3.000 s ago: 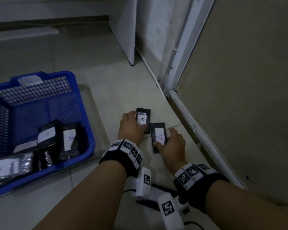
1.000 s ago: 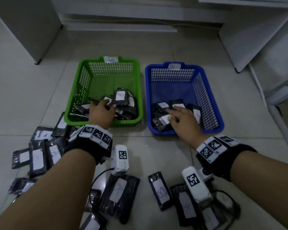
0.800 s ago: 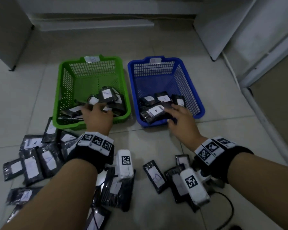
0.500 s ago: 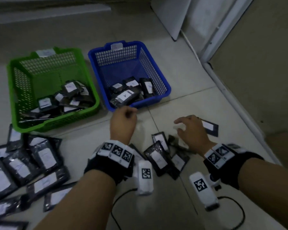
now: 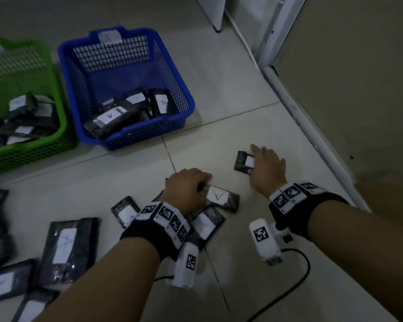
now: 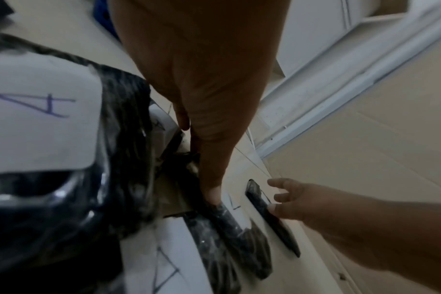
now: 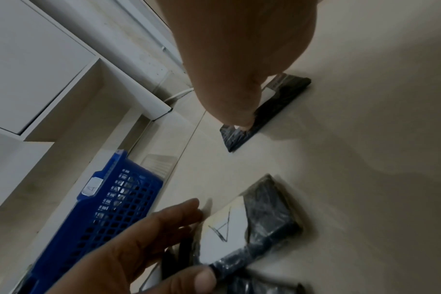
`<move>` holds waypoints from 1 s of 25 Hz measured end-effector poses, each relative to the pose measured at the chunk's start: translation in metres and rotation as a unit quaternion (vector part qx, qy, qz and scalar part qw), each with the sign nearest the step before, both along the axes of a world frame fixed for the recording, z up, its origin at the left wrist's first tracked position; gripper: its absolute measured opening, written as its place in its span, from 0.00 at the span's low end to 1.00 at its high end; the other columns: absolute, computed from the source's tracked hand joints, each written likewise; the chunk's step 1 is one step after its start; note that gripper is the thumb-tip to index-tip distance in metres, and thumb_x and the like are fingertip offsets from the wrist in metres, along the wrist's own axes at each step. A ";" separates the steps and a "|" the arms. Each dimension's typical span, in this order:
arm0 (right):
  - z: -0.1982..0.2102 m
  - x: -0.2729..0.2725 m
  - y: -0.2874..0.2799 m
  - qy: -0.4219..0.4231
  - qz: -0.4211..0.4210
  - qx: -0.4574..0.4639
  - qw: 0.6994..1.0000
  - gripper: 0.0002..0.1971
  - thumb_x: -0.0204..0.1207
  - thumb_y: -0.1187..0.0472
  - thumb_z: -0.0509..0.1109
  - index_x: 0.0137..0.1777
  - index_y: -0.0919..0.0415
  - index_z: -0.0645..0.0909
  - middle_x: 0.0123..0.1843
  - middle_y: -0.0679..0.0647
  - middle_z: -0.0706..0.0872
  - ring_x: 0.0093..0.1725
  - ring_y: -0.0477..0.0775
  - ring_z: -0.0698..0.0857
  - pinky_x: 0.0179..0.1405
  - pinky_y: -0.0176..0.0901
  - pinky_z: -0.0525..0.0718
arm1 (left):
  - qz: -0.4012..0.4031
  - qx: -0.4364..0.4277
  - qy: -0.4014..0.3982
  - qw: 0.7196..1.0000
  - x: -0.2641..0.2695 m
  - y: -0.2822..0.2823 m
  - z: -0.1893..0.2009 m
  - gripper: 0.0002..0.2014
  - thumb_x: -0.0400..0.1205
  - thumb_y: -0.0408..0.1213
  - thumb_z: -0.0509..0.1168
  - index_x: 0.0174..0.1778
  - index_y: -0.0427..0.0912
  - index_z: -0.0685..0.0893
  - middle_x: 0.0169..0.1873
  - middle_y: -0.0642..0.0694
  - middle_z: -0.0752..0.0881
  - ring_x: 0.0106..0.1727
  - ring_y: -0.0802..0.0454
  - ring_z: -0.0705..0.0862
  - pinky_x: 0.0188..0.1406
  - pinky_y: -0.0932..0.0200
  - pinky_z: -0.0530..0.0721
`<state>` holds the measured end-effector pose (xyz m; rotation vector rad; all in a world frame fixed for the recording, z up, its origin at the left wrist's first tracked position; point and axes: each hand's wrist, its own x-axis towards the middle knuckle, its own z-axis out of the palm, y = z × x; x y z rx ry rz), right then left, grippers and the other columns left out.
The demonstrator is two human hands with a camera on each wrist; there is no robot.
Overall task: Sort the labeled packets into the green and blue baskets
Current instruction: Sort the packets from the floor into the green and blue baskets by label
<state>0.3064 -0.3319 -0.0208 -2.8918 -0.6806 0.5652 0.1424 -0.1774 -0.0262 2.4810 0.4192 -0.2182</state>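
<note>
Both low: left hand grips packet

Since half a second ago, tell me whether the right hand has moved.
Yes. The right hand has come down onto the lone packet by the door frame, fingers now lying on its white label; before, it hovered short of it.

The green basket is cut off at the head view's left edge. The right hand covers part of a small packet, its label letter hidden.
</note>
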 end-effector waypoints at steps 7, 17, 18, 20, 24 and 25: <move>0.006 0.006 -0.004 0.041 -0.019 0.049 0.998 0.26 0.71 0.58 0.75 0.66 0.64 0.71 0.64 0.64 0.73 0.60 0.66 0.79 0.58 0.52 0.77 | 0.015 -0.018 0.023 0.999 0.013 0.007 0.012 0.15 0.69 0.47 0.76 0.49 0.53 0.84 0.47 0.52 0.82 0.51 0.53 0.79 0.52 0.56 0.78; 0.065 -0.016 0.094 0.257 -0.015 0.394 0.882 0.22 0.68 0.72 0.63 0.62 0.56 0.79 0.49 0.58 0.89 0.50 0.62 0.87 0.58 0.55 0.85 | 0.374 -0.279 -0.271 0.842 -0.014 0.085 0.054 0.11 0.78 0.36 0.69 0.54 0.51 0.78 0.41 0.39 0.86 0.37 0.45 0.86 0.41 0.45 0.87; 0.072 -0.015 0.108 0.248 -0.004 0.413 0.876 0.22 0.68 0.72 0.64 0.61 0.52 0.76 0.46 0.57 0.88 0.47 0.62 0.87 0.52 0.54 0.85 | 0.392 -0.259 -0.298 0.831 -0.013 0.093 0.060 0.09 0.79 0.36 0.67 0.52 0.53 0.78 0.42 0.40 0.86 0.39 0.45 0.86 0.44 0.44 0.87; 0.083 -0.010 0.136 0.230 0.001 0.429 0.874 0.19 0.72 0.71 0.65 0.57 0.49 0.70 0.45 0.60 0.84 0.39 0.63 0.84 0.34 0.50 0.86 | 0.416 -0.218 -0.317 0.824 -0.009 0.106 0.070 0.08 0.79 0.39 0.66 0.50 0.57 0.80 0.46 0.45 0.87 0.46 0.45 0.86 0.53 0.44 0.86; 0.083 0.004 0.188 0.207 0.005 0.438 0.875 0.09 0.77 0.69 0.64 0.50 0.54 0.75 0.51 0.59 0.81 0.35 0.64 0.84 0.26 0.52 0.87 | 0.370 -0.092 -0.254 0.889 0.004 0.131 0.082 0.18 0.76 0.38 0.71 0.63 0.51 0.80 0.56 0.52 0.84 0.55 0.58 0.82 0.56 0.65 0.78; 0.079 0.008 0.197 0.203 0.010 0.430 0.880 0.10 0.77 0.70 0.64 0.50 0.54 0.78 0.51 0.58 0.81 0.35 0.60 0.83 0.26 0.47 0.85 | 0.348 -0.041 -0.221 0.910 0.007 0.137 0.082 0.20 0.76 0.38 0.72 0.64 0.49 0.80 0.59 0.49 0.83 0.57 0.56 0.81 0.58 0.65 0.76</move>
